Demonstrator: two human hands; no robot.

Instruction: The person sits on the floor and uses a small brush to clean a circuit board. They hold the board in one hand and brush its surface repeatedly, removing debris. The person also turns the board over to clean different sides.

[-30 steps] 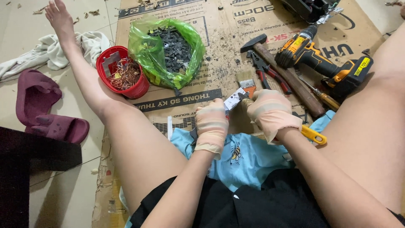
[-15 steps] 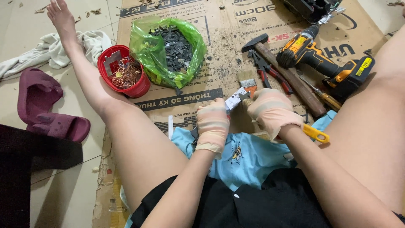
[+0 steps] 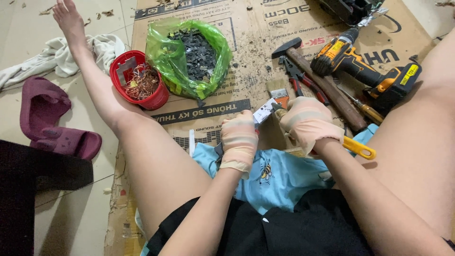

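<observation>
I sit on flattened cardboard (image 3: 222, 102) with my legs spread. Both hands wear thin beige gloves. My left hand (image 3: 239, 140) grips a small flat whitish piece (image 3: 263, 112) by its near end. My right hand (image 3: 308, 123) is closed around a tool handle, its tip meeting that piece; the tool's kind is hidden by the fingers. A small paintbrush (image 3: 278, 91) lies just beyond the hands. A light blue cloth (image 3: 279, 178) with a bee print covers my lap under them.
A red basket (image 3: 156, 97) of copper wire scraps and a green bag (image 3: 166, 54) of dark bits stand to the left. A hammer (image 3: 322, 85), pliers (image 3: 303, 80), a yellow-black drill (image 3: 360, 66) and a screwdriver (image 3: 365, 111) lie right. Maroon slippers (image 3: 47, 121) and a white rag (image 3: 61, 54) rest on the floor.
Both hands stay together on the small piece with only slight shifts. Nothing else has moved.
</observation>
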